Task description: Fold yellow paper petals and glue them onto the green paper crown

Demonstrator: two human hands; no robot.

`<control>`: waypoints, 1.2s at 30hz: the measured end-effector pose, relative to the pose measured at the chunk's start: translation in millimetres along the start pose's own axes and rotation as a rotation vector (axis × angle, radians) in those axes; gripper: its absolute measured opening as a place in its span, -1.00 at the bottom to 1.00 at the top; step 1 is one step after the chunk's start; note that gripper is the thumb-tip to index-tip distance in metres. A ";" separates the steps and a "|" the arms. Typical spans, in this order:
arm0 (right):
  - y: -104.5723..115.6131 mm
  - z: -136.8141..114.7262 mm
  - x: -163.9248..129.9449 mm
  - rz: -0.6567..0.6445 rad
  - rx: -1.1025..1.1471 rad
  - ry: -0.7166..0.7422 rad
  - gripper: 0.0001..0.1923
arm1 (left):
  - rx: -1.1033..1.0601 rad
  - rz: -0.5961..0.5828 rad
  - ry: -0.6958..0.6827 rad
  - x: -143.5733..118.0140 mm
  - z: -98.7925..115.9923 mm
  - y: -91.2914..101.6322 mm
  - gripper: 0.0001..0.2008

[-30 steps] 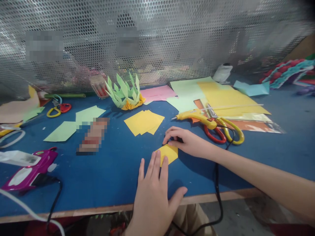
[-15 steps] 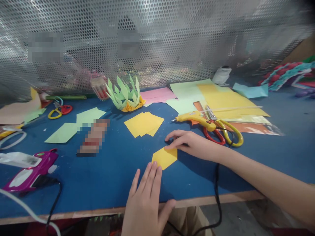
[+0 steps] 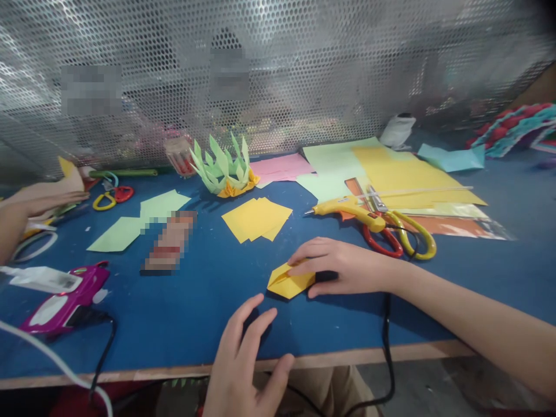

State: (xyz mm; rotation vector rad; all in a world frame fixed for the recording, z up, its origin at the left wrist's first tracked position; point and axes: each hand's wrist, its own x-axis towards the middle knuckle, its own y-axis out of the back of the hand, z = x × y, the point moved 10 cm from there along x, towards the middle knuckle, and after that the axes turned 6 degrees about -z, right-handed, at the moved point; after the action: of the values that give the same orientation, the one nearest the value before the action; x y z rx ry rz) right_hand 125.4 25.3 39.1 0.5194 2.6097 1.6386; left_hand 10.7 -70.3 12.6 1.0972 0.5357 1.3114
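Observation:
A small folded piece of yellow paper lies on the blue table, with a fold standing slightly up at its left end. My right hand grips its right side, fingers on top and thumb low at the near edge. My left hand is off the paper, close to the table's front edge, its fingers spread and empty. Just beyond the folded piece is a stack of yellow paper squares. A yellow glue gun rests behind my right hand, beside scissors with red and yellow handles.
A green-and-yellow paper crown stands at the back before a perforated metal screen. Green paper pieces and a purple device lie left. Another person's hand reaches in there. A black cable crosses the front edge.
My left hand has lifted off the yellow paper and drawn back. My right hand's fingers have come down over the paper, which now shows a raised fold. Another person's hand has appeared at left.

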 end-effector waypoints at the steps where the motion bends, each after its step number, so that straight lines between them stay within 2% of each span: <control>1: -0.8 1.7 0.3 0.004 -0.005 -0.010 -0.67 | -0.004 0.000 0.004 0.3 0.2 0.3 -0.66; 8: 5.4 7.6 -2.1 0.115 -0.007 -0.083 -0.78 | -0.054 0.036 -0.002 -0.8 2.3 3.2 -0.69; 13: 14.2 20.6 -6.2 0.217 0.106 -0.265 -0.72 | -0.140 0.042 0.001 3.1 6.7 7.0 -0.71; 18: 6.8 36.0 -5.9 0.177 0.283 -0.429 -0.66 | -0.143 0.038 -0.137 14.1 33.1 4.2 -0.67; 20: 0.8 40.2 -5.2 0.141 0.340 -0.458 -0.66 | -0.108 -0.007 -0.206 19.9 45.6 -3.1 -0.64; 26: -11.0 41.4 -7.8 0.073 0.406 -0.497 -0.68 | 0.003 -0.035 -0.220 39.0 55.5 -15.5 -0.62; 32: -2.8 41.2 -7.4 0.174 0.256 -0.469 -0.83 | 0.080 -0.045 -0.213 44.8 51.3 -29.1 -0.63; 36: -3.4 45.5 -7.5 0.205 0.207 -0.447 -0.86 | 0.140 -0.027 -0.236 42.0 50.9 -34.7 -0.63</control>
State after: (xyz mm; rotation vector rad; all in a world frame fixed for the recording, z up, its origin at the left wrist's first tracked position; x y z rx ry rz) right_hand 140.1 61.5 14.5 1.0555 2.4525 1.1225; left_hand 80.3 -43.9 15.4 1.3366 0.4690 1.1147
